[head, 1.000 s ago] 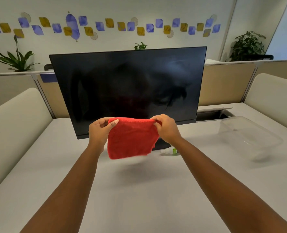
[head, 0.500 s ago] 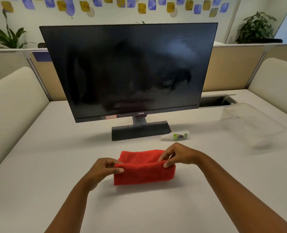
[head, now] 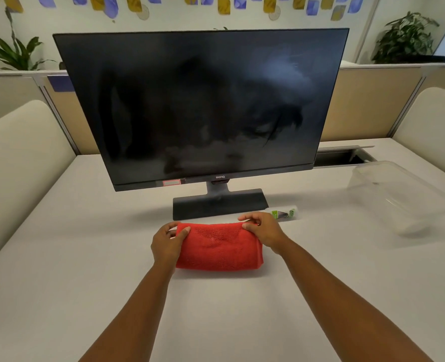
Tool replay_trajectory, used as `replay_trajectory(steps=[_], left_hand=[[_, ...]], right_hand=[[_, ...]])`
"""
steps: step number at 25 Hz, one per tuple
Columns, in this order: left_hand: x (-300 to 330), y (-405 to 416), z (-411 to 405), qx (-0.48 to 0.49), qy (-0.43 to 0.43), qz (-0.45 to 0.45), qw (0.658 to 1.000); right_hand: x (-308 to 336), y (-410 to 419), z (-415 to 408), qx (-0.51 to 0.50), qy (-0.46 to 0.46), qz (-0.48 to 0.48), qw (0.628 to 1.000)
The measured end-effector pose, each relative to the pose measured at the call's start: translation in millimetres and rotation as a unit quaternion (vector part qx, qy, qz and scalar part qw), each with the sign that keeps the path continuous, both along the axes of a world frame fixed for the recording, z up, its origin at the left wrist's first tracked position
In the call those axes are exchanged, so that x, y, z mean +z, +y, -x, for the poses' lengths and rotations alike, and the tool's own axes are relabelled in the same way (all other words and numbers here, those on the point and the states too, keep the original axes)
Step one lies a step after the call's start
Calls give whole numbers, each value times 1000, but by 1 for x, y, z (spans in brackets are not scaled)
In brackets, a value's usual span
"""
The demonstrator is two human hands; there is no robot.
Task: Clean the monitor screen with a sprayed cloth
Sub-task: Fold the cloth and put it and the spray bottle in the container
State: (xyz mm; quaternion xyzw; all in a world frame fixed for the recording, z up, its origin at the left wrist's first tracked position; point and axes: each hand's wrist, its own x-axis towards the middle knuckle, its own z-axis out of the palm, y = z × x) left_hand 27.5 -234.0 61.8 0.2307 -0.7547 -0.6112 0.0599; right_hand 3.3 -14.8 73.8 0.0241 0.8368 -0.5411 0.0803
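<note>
Left hand (head: pixel 168 244) and right hand (head: pixel 264 231) pinch the far corners of a folded cloth (head: pixel 220 248); soft, light and limp, it is likely best gripped bunched at the fold.

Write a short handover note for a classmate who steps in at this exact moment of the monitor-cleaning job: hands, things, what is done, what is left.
Left hand pinches the left top corner of the red cloth; right hand pinches the right top corner.
The cloth lies folded on the desk, in front of the monitor stand.
The small spray bottle lies on its side just beyond the right hand, untouched.
Done: cloth folded. Whether it has been sprayed cannot be told.
Left: spray the cloth if dry, then wipe the screen, which shows hazy smears at upper right.
</note>
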Motion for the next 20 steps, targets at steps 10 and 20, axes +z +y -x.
replay_trajectory(steps=[10, 20], left_hand=[[-38, 7, -3, -38, 14, 293, 955], [-51, 10, -6, -18, 39, 318, 947]], right_hand=[[-24, -10, 7, -10, 50, -278, 959], [-5, -13, 4, -6, -205, -165, 965]])
